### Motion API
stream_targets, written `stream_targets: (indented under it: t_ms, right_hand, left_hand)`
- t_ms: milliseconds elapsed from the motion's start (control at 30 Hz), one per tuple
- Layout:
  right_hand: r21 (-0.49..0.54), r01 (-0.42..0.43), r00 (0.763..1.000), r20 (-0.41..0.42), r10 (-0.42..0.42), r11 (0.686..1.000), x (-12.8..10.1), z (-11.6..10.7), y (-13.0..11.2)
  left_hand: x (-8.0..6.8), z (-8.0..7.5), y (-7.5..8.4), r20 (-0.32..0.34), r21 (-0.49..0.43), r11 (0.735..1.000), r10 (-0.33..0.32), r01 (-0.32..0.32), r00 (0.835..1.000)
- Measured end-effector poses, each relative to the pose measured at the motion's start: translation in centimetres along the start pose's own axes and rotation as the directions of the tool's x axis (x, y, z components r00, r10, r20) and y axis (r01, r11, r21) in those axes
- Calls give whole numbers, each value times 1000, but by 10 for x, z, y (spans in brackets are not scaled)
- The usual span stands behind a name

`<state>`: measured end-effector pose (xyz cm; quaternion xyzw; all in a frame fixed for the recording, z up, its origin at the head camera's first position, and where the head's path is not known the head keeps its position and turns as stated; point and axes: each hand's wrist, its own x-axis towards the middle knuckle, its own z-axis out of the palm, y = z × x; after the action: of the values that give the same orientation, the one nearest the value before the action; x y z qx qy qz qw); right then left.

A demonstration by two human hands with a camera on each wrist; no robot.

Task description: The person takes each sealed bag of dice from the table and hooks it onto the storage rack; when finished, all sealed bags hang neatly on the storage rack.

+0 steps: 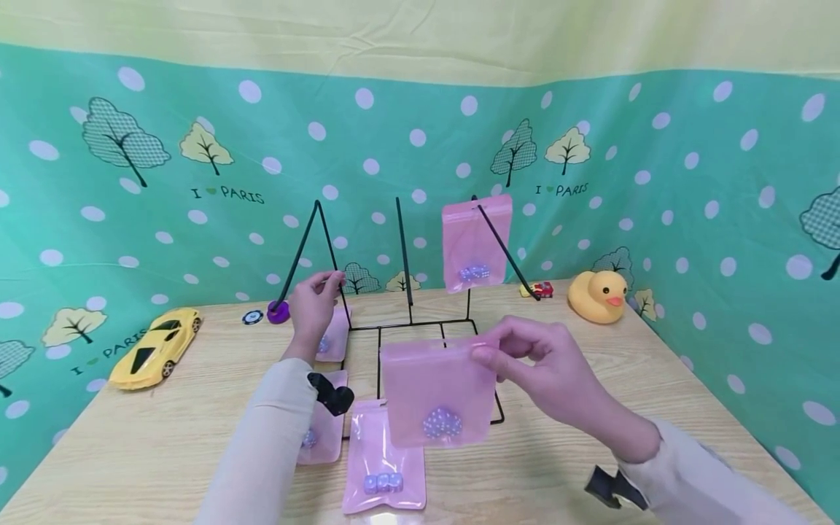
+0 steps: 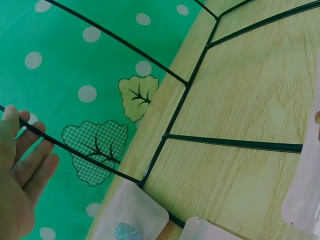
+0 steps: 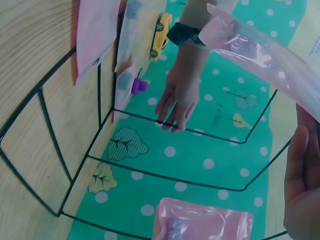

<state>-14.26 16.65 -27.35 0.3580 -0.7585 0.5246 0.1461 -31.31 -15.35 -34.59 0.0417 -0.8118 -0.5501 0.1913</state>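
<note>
My right hand pinches the top right corner of a pink zip bag and holds it up in front of a black wire rack. Small pale dice show through the bag's bottom. My left hand reaches to the rack's left slanted rod, its straight fingers touching the wire. A second pink bag of dice hangs on the rack's right prong. In the right wrist view the held bag hangs above, my left hand lies beyond it, and the hanging bag sits low.
Three more pink bags lie on the wooden table: one in front, one under my left forearm, one by the rack's base. A yellow toy car stands left, a rubber duck right, a purple piece by the rack.
</note>
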Motion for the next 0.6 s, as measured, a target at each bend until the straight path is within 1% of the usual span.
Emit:
stream_targets:
  t_ms: [100, 233, 433, 600]
  right_hand:
    - [34, -24, 999, -32, 25, 999, 4, 4, -4]
    - [45, -32, 998, -60, 34, 998, 10, 9, -9]
    - [59, -50, 993, -102, 56, 997, 19, 15, -10]
    - [93, -71, 990, -114, 82, 993, 26, 18, -7]
  left_hand:
    - [0, 0, 0, 6, -22, 1000, -3, 3, 1000]
    - [1, -2, 1, 10, -33, 999, -6, 6, 1000]
    - [2, -1, 2, 11, 1, 1000, -3, 3, 1000]
    - [1, -2, 2, 20, 9, 1000, -5, 5, 1000]
